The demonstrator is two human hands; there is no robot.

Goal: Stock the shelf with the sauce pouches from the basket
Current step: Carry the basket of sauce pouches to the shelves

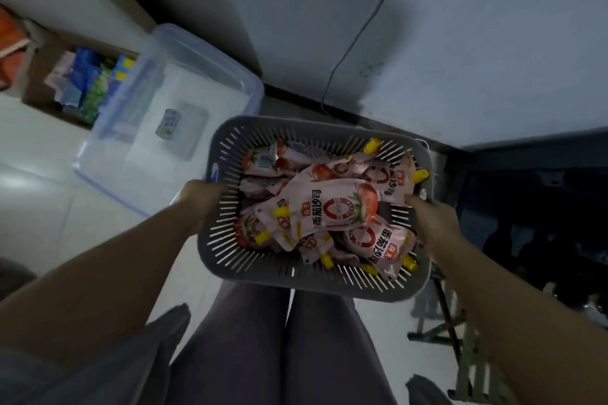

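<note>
Both hands are on the grey basket (227, 148), held up over the person's legs. Left hand (199, 199) grips the left rim, fingers curled over the edge. Right hand (431, 217) clamps the right rim, thumb tucked inside, just touching the pouches (332, 207). Those are pink with yellow caps, heaped loose inside the basket, right between the two hands. A clear bin (158, 102) sits on the floor off to the left, near a cardboard box (42, 85) of packets.
</note>
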